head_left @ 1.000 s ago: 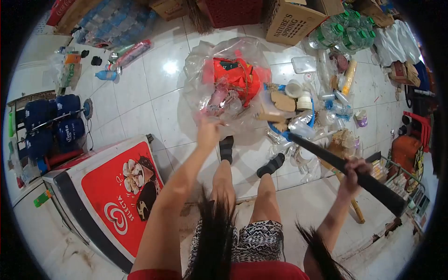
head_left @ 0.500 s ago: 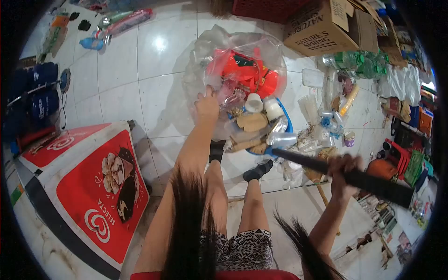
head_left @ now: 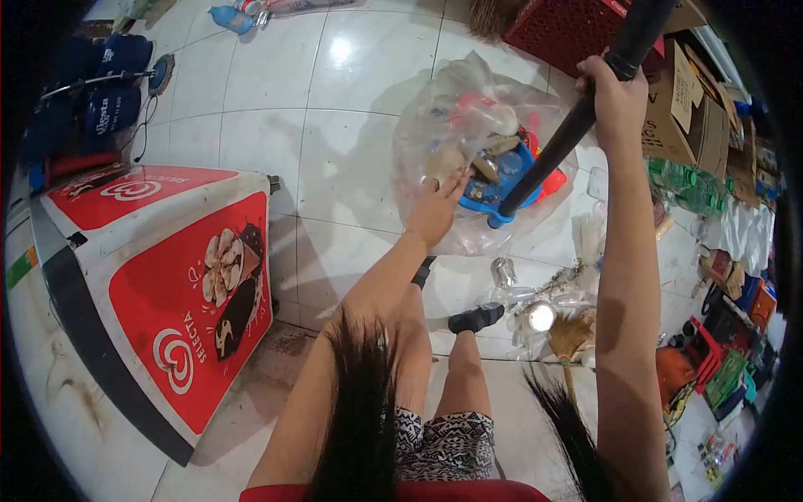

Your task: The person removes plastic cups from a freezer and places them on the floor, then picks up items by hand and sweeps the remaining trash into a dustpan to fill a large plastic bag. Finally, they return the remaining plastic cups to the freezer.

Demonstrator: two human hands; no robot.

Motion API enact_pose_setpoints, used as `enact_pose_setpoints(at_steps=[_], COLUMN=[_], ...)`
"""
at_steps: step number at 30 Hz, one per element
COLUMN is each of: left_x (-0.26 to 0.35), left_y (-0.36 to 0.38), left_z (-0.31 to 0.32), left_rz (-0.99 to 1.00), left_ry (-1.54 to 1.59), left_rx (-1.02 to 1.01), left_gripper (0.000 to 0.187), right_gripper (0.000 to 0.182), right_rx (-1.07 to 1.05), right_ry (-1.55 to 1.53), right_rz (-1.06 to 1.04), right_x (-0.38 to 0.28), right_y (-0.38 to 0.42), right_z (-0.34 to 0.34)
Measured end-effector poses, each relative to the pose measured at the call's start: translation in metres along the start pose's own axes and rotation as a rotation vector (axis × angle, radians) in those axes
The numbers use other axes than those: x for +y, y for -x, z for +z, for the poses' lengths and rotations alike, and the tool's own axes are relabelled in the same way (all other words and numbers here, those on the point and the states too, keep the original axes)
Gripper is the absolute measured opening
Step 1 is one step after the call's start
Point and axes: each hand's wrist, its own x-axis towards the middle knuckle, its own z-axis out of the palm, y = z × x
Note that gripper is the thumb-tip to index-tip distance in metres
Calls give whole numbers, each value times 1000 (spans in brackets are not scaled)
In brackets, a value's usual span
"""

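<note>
My right hand (head_left: 617, 96) is closed round the black handle (head_left: 569, 142) of a blue dustpan (head_left: 499, 216). The handle rises to the upper right, and the pan is tilted into the mouth of a clear plastic bag (head_left: 410, 159). Cups, cardboard pieces and other litter lie in and around the pan, with red items partly hidden behind it. My left hand (head_left: 437, 209) is at the near left edge of the bag opening, beside the pan. Its fingers are stretched toward the litter; whether they pinch the plastic is unclear.
A red and white freezer (head_left: 201, 293) stands at the left. Litter (head_left: 544, 301) and a small broom (head_left: 571, 336) are on the floor right of my feet. A red crate (head_left: 560, 42), a cardboard box (head_left: 673, 109) and green bottles (head_left: 690, 188) stand at the upper right.
My right hand has raised the handle up and forward, and the loaded dustpan has moved into the bag and tipped. My left hand has shifted to the pan's side. The view has turned left.
</note>
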Motion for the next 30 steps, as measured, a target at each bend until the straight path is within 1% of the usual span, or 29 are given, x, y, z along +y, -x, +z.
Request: enact_pose_setpoints(at_steps=[2,3,5,7,9,12,14,15,16,17,18,20,22,24,26,27,28,30], left_x=[2,3,0,-4,-2,-3,-2,-1,-1,2,6,8,12,18,31,36,43,60], left_y=[-8,-10,-14,-18,-20,-21,-20,-19,-19,-19,-20,-21,-19,-15,-10,-8,-5,2], left_z=[0,0,-7,-9,-8,-4,-4,-5,-4,-3,-2,-2,2,0,-7,-11,-15,-21], left_rz=[-45,-44,-84,-79,-68,-33,-32,-19,-7,5,18,-35,-51,-68,-136,-90,-83,-73], left_ry=[104,112,165,179,194,170,197,194,171,149,145,154,101,51,105,92,74,104], left_rx=[78,83,112,105,101,92,47,42,50,59,59,-3,-22,-46,-125,-103,-99,64], left_gripper=[59,59,59,59,59,60,47,47,53,60,60,60,59,59,60,55,55,52], right_gripper=[17,16,17,18,18,17,14,13,14,14,14,14,15,14,15,15,17,18], right_rx=[55,-4,-22,-31,-1,24,8,5,21,37,54,63,103,83,120,141,162,206], right_ry=[-26,47,101,163,135,92,153,149,102,105,107,188,156,147,101,50,-3,-43], right_rz=[67,127,99,84,100,89,97,97,134,122,109,67,110,62,41,42,41,46], right_x=[7,11,3,-6,-1,-17,-27,-32,-38,-41,-44,-60,-65,-87,-84,-85,-85,-75], right_y=[-11,-18,-22,-23,-22,-16,-15,-14,-10,-8,-6,4,12,36,50,63,77,104], right_z=[5,5,2,-2,-9,-18,-33,-44,-54,-66,-79,-97,-120,-124,-143,-153,-162,-197])
